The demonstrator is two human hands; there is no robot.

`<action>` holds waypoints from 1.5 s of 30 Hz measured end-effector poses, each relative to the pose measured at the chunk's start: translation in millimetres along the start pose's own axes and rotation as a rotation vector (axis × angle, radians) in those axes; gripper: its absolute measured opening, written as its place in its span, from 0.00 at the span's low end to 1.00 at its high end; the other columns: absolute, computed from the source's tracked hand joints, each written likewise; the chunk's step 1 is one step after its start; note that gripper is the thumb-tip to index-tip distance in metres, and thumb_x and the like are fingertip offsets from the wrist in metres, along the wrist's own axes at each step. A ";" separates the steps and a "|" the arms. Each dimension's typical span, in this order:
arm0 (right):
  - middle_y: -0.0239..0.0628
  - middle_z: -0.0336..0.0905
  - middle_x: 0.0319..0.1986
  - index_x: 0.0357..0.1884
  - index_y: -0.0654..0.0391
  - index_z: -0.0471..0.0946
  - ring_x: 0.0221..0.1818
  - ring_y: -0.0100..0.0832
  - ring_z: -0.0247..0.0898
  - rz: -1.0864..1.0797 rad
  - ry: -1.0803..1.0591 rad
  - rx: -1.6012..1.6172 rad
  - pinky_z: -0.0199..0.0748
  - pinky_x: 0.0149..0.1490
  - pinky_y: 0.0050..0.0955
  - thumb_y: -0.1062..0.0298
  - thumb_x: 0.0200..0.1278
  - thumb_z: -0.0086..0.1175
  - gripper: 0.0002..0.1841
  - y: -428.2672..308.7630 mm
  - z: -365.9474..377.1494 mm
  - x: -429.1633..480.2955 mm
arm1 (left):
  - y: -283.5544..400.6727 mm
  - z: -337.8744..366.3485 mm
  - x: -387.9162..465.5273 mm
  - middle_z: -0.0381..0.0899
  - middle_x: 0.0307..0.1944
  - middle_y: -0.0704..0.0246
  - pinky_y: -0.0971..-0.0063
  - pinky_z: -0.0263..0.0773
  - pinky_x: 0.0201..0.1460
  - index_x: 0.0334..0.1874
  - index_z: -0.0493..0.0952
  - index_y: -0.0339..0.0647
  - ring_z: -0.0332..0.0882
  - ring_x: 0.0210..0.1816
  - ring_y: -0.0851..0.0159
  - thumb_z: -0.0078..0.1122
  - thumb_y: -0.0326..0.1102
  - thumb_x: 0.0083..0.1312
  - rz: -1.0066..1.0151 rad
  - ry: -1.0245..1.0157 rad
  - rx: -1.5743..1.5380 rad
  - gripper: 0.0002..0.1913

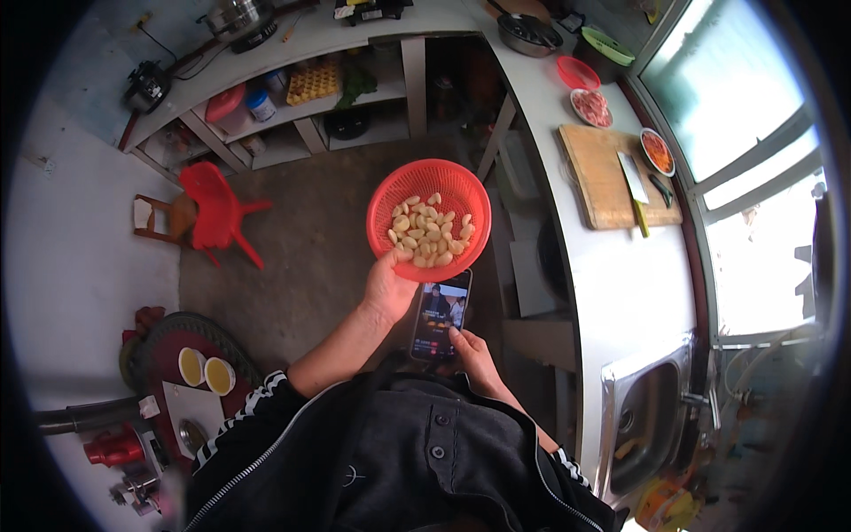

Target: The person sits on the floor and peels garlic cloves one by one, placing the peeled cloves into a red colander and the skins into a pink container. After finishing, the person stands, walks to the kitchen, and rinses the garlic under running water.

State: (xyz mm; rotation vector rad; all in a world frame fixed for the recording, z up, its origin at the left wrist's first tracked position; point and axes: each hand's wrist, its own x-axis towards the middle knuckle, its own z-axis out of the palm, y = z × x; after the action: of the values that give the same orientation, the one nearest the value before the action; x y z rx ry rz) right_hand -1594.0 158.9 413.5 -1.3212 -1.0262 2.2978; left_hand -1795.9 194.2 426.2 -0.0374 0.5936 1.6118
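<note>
My left hand [393, 284] grips the near rim of a red plastic colander [372, 206], thumb over the edge and fingers hidden beneath. Peeled garlic cloves [432, 233] lie in the colander's bottom. Just below it, my right hand [473, 351] holds a smartphone [435, 332], its thumb over the lower right of the lit screen. A video with people in it plays or stands on that screen. The colander's rim overlaps the top end of the phone.
On the right counter [611, 286] are a wooden cutting board [592, 173], a cleaver [633, 176], a plate of raw meat [592, 108], a bowl of shredded carrot [657, 151] and a steel sink [641, 425]. A red plastic stool [213, 206] stands on the left. Behind it runs a shelved counter [319, 50].
</note>
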 end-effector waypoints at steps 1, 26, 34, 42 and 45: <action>0.38 0.78 0.35 0.50 0.65 0.71 0.25 0.28 0.76 -0.014 0.001 -0.008 0.76 0.29 0.24 0.49 0.69 0.46 0.25 -6.6 -2.5 8.9 | 3.1 4.2 9.5 0.68 0.61 0.58 0.62 0.58 0.67 0.62 0.61 0.30 0.66 0.62 0.57 0.44 0.27 0.59 0.005 0.006 0.008 0.26; 0.39 0.78 0.37 0.51 0.65 0.70 0.30 0.30 0.77 -0.012 0.039 0.060 0.77 0.31 0.24 0.52 0.68 0.47 0.23 -150.4 -71.9 140.1 | 20.0 73.9 218.6 0.66 0.62 0.59 0.62 0.55 0.69 0.62 0.62 0.31 0.63 0.64 0.57 0.46 0.28 0.57 -0.090 -0.069 0.029 0.27; 0.38 0.77 0.42 0.52 0.63 0.70 0.36 0.28 0.76 -0.162 0.182 0.146 0.78 0.38 0.25 0.58 0.65 0.54 0.21 -182.7 -52.1 198.9 | 56.5 106.6 311.0 0.66 0.62 0.59 0.62 0.55 0.69 0.63 0.61 0.32 0.63 0.64 0.57 0.46 0.26 0.57 -0.291 -0.148 0.059 0.28; 0.35 0.77 0.40 0.48 0.62 0.72 0.37 0.26 0.75 -0.064 0.397 0.244 0.77 0.36 0.23 0.53 0.67 0.51 0.21 -238.1 -10.7 248.9 | 93.1 111.4 391.1 0.67 0.62 0.60 0.61 0.56 0.69 0.63 0.61 0.33 0.65 0.63 0.58 0.45 0.26 0.57 -0.445 -0.260 0.097 0.28; 0.34 0.77 0.39 0.48 0.61 0.72 0.38 0.24 0.74 -0.109 0.408 0.299 0.77 0.36 0.23 0.55 0.66 0.52 0.19 -240.5 1.6 271.7 | 106.2 108.6 411.4 0.67 0.62 0.60 0.61 0.56 0.69 0.63 0.61 0.33 0.66 0.62 0.58 0.45 0.26 0.57 -0.473 -0.273 0.123 0.28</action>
State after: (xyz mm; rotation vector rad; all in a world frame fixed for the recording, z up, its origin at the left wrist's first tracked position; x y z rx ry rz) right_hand -1761.7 480.7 413.5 -1.4777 -0.5802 1.8983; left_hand -1921.0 614.1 406.8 0.1246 0.4302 1.0961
